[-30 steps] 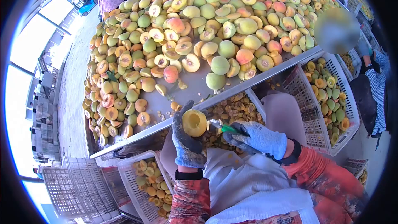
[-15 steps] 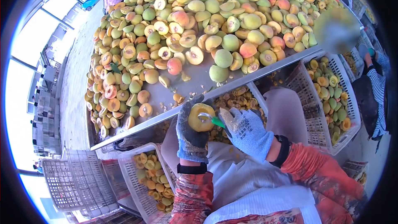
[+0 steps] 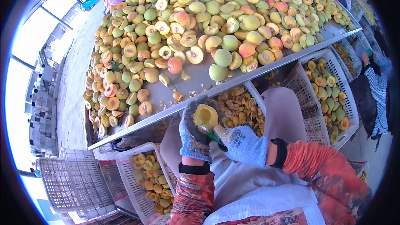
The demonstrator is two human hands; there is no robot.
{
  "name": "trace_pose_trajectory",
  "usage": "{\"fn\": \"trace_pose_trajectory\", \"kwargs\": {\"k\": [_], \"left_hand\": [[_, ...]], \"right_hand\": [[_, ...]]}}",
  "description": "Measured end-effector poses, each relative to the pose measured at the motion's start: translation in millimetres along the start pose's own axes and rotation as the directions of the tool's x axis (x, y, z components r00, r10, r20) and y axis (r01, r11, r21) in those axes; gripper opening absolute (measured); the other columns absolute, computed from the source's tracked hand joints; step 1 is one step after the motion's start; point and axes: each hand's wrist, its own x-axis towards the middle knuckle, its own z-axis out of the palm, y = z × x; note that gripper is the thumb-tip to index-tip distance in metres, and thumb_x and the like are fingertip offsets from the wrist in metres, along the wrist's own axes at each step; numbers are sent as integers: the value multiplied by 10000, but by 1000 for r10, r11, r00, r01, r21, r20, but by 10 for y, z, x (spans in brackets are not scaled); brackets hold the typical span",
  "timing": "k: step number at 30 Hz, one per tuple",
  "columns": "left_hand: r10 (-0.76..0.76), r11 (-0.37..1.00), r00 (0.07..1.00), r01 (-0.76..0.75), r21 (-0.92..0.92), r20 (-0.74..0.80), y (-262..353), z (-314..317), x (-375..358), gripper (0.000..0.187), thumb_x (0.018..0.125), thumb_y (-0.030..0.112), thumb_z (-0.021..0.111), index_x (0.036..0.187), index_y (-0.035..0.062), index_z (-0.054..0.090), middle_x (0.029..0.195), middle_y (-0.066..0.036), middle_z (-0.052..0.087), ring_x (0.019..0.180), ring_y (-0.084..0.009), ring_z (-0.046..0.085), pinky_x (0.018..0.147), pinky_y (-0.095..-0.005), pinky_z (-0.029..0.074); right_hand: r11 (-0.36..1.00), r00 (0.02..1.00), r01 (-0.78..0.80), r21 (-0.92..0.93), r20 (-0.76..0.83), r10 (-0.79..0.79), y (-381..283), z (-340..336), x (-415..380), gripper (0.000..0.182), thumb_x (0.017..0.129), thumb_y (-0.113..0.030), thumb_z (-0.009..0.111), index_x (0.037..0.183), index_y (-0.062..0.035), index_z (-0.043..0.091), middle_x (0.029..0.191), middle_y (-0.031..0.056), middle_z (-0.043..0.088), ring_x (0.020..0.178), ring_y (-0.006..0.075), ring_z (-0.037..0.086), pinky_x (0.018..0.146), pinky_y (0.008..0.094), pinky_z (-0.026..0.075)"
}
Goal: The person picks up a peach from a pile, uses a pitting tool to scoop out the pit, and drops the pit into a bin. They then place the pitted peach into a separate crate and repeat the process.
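Cupped in my left hand (image 3: 192, 137), which wears a grey-blue coated work glove, is a yellow peach half (image 3: 206, 117) with its cut face up and a smooth hollow in the middle. My right hand (image 3: 243, 145), in a light blue glove, is closed round the green handle of a pitting tool (image 3: 214, 136). The tool's curved metal end meets the lower edge of the peach half, partly hidden by the fruit and fingers. Both hands are over my lap, just in front of the metal table's raised edge (image 3: 166, 112).
Halved and whole peaches (image 3: 187, 29) are heaped across the table. Below its edge lies a container of pits and scraps (image 3: 241, 106). Crates of peach halves stand left (image 3: 125, 171) and right (image 3: 352, 96), with stacked baskets (image 3: 62, 183) further left. Other people work nearby.
The tool's curved end has moved from the middle of the cut face to its lower edge. The hollow now shows clean, and my right hand has dropped lower.
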Motion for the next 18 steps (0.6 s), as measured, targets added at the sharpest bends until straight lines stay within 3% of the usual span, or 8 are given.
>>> {"fn": "trace_pose_trajectory", "kwargs": {"k": [3, 5, 6, 7, 9, 11, 14, 18], "left_hand": [[-121, 992, 978, 123, 0, 169, 145, 79, -57, 348, 898, 268, 472, 1134, 17, 525, 1075, -128, 575, 955, -256, 582, 830, -376, 501], [-98, 992, 985, 108, -68, 139, 190, 17, 35, 357, 901, 277, 464, 1138, 16, 518, 1080, -125, 570, 955, -258, 579, 840, -388, 499], [-88, 987, 990, 101, -126, 109, 216, -8, 61, 365, 904, 286, 456, 1143, 16, 511, 1085, -123, 566, 955, -259, 576, 849, -399, 496], [-78, 988, 991, 91, -126, 106, 250, -23, 61, 365, 904, 286, 456, 1143, 16, 511, 1085, -123, 566, 955, -259, 576, 849, -399, 496], [-66, 989, 992, 80, -127, 111, 332, 15, 68, 363, 912, 277, 437, 1158, 16, 497, 1080, -117, 562, 972, -263, 571, 859, -429, 492], [14, 999, 987, -6, -47, 163, 292, -77, 62, 355, 914, 269, 429, 1159, 22, 498, 1079, -115, 557, 982, -265, 566, 864, -453, 485], [-127, 972, 984, 149, -184, 126, 390, -151, 82, 381, 905, 291, 445, 1176, 27, 493, 1065, -115, 567, 994, -276, 565, 880, -459, 474], [197, 962, 980, -193, 196, -1, 755, -631, -271, 491, 817, 268, 507, 1225, -4, 479, 1134, -182, 562, 993, -297, 578, 816, -425, 514]], "right_hand": [[962, 999, -50, 267, 15, 48, 165, -119, 5, 390, 786, -146, 586, 1140, -29, 474, 941, 150, 607, 716, 246, 633, 503, 353, 473], [513, 995, 73, 855, -26, -99, 344, -255, 3, 410, 741, -138, 670, 1106, -61, 501, 960, 167, 597, 719, 280, 623, 551, 370, 496], [391, 975, -197, 899, 138, 173, 334, -333, -9, 432, 710, -124, 719, 1080, -40, 511, 921, 164, 579, 748, 270, 608, 619, 354, 499], [393, 977, -192, 899, 137, 164, 377, -262, -25, 432, 710, -124, 719, 1080, -40, 511, 921, 164, 579, 748, 270, 608, 619, 354, 499], [919, 900, -130, 371, -344, 266, 429, -140, -14, 414, 733, -146, 709, 1071, -20, 507, 914, 138, 572, 771, 248, 596, 680, 333, 483], [886, 909, -133, 444, -302, 287, 466, -60, -60, 396, 750, -153, 697, 1072, -21, 508, 905, 129, 580, 779, 241, 596, 708, 334, 471], [808, 908, -115, 577, -269, 321, 449, 3, -40, 397, 751, -163, 698, 1073, -25, 509, 888, 133, 583, 764, 247, 592, 702, 334, 469], [799, 928, -111, 591, -226, 296, 460, -59, -86, 376, 764, -180, 695, 1062, -33, 520, 841, 113, 573, 745, 223, 578, 698, 322, 465]]}}
